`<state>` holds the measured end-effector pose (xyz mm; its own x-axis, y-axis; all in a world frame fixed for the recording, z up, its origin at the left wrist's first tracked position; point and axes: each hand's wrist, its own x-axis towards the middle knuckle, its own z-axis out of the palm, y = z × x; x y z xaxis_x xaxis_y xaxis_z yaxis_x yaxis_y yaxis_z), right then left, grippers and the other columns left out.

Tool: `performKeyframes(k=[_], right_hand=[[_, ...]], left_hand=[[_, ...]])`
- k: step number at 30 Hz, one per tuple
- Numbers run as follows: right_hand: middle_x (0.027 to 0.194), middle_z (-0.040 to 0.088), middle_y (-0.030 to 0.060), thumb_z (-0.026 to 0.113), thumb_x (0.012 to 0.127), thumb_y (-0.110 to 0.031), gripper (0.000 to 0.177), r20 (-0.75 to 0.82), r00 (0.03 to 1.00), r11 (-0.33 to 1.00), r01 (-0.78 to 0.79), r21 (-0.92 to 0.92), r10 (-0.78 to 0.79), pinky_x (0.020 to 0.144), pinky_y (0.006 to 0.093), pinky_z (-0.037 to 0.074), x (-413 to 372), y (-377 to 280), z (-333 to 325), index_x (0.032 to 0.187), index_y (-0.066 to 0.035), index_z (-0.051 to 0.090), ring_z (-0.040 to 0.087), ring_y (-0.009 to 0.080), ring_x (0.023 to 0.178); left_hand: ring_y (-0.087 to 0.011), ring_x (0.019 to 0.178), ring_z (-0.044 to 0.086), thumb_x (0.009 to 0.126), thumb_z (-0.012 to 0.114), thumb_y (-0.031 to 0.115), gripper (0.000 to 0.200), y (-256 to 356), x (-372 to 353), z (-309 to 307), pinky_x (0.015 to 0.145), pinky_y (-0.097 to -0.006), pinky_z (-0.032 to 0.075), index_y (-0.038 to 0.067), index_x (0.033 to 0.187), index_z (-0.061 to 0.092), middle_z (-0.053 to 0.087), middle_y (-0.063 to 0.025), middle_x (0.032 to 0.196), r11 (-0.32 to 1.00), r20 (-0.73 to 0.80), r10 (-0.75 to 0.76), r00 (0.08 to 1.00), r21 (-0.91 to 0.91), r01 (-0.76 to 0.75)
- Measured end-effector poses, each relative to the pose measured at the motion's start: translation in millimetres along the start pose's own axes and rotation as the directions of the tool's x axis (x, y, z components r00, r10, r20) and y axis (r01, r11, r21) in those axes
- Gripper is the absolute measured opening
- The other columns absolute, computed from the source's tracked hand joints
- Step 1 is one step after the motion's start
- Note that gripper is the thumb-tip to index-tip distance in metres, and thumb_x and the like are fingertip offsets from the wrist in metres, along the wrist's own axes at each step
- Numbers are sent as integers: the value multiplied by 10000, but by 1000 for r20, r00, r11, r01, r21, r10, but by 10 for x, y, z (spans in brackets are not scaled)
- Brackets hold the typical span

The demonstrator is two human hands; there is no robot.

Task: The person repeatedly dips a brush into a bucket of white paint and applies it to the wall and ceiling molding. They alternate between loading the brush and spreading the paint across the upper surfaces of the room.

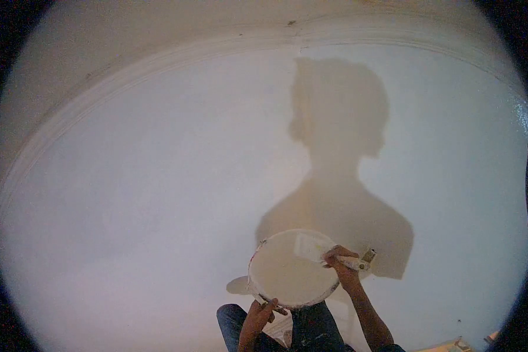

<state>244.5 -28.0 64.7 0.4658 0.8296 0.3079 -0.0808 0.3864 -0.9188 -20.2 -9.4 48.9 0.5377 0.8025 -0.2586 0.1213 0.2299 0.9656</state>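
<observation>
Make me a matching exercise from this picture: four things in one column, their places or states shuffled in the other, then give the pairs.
Things
1. left hand
2. right hand
3. putty knife blade
4. person's shadow

Places or states
A. cast on the white wall
B. lying on the white paste in the pan
C. gripping the lower rim of the round pan
D. closed round the knife's handle

Pairs: 1-C, 2-D, 3-B, 4-A
</observation>
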Motion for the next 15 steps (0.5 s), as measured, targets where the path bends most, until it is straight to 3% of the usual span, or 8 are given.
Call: performKeyframes(k=[4,6,8,9,11,12,13,15], right_hand=[[795,588,54,632,790,-48,29,68,998,1000,-9,-21,11,639,281,555,-77,90,72,803,-22,636,596,136,746],[783,592,62,638,767,-25,44,67,994,994,93,-56,-89,616,270,531,-98,139,103,805,-3,638,589,137,717],[777,593,73,642,757,-18,57,80,970,945,242,-220,-230,603,267,512,-174,49,133,812,-7,644,587,143,698],[771,594,85,647,746,-12,74,110,931,849,364,-383,-349,590,264,493,-184,-37,185,820,-11,650,584,150,680],[773,595,91,649,742,-11,86,167,917,816,400,-418,-363,585,270,477,-290,21,231,825,-27,658,582,159,668],[774,596,98,652,737,-11,101,225,902,782,431,-451,-368,580,276,461,-324,10,254,831,-44,666,580,169,657],[789,606,108,653,741,-14,116,249,943,825,316,-469,-220,597,300,470,-375,-39,244,835,-79,670,594,192,678],[800,608,108,652,742,-15,120,260,924,806,373,-459,-280,591,307,471,-352,0,256,841,-81,668,600,205,681]], left_hand=[[-133,668,626,902,513,244,347,-49,20,-75,447,-218,381,-36,1099,453,656,-116,836,999,-14,-15,1000,44,15],[-131,668,624,903,513,247,346,-127,18,-93,450,-219,383,-32,1099,457,655,-118,849,998,-8,0,1000,66,1],[-123,603,587,901,514,251,332,-175,-49,-38,446,-231,378,-27,1078,475,657,-114,805,951,23,264,964,161,-265],[-123,603,587,901,514,251,332,-83,-76,-26,446,-231,378,-27,1078,475,657,-114,805,952,28,263,965,159,-264],[-106,523,511,895,518,264,328,9,-106,17,446,-235,375,-24,1050,493,658,-111,750,991,-35,4,999,133,0],[-106,523,511,895,518,264,328,-5,-107,20,446,-235,375,-24,1050,493,658,-111,750,991,-35,6,999,134,-1],[-101,500,479,894,517,265,325,-38,-101,20,447,-232,376,-25,1039,498,657,-110,733,993,-50,12,999,117,-6],[-95,478,446,893,515,266,322,-57,-93,-4,449,-229,376,-25,1029,504,657,-109,716,995,-61,11,998,103,-5]])
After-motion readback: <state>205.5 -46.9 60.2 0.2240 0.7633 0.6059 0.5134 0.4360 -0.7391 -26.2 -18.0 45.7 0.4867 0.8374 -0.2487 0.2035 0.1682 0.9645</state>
